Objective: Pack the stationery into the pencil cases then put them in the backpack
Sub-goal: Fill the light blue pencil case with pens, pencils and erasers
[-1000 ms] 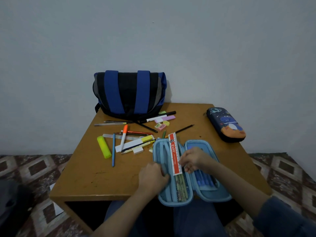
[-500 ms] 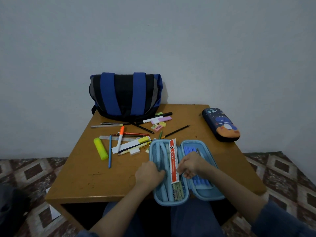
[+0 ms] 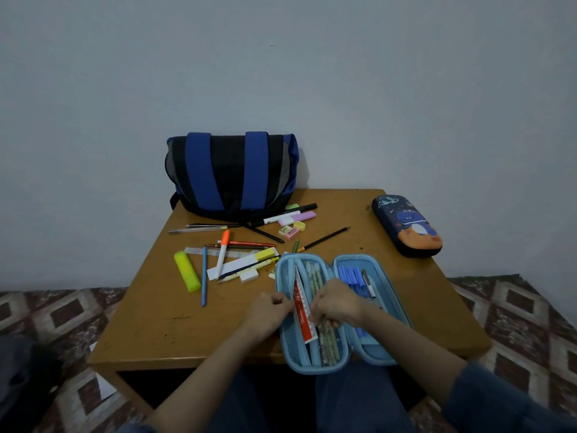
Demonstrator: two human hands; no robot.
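Your hands, left [image 3: 271, 310] and right [image 3: 338, 304], both pinch red ruler [image 3: 302, 310] into open light-blue pencil case [image 3: 387, 307] at table [image 3: 162, 320] front edge; case overhangs edge; push hard, risk tipping off; backpack [image 3: 231, 173] at back edge.

I see the table [image 3: 150, 326] set against the wall. The backpack [image 3: 231, 173] stands at its back edge, left of centre. A closed case [image 3: 407, 225] lies near the back right corner. An open case [image 3: 340, 310] lies at the front edge, right of centre, overhanging it slightly. A ruler [image 3: 302, 314] sits in its left half beside pencils; pens [image 3: 352, 279] lie in its right half. My left hand [image 3: 265, 310] is at the case's left rim, my right hand [image 3: 337, 304] over its middle, both touching the ruler. Loose stationery lies between backpack and open case, with a highlighter [image 3: 186, 270] leftmost and a pencil [image 3: 323, 239] rightmost.
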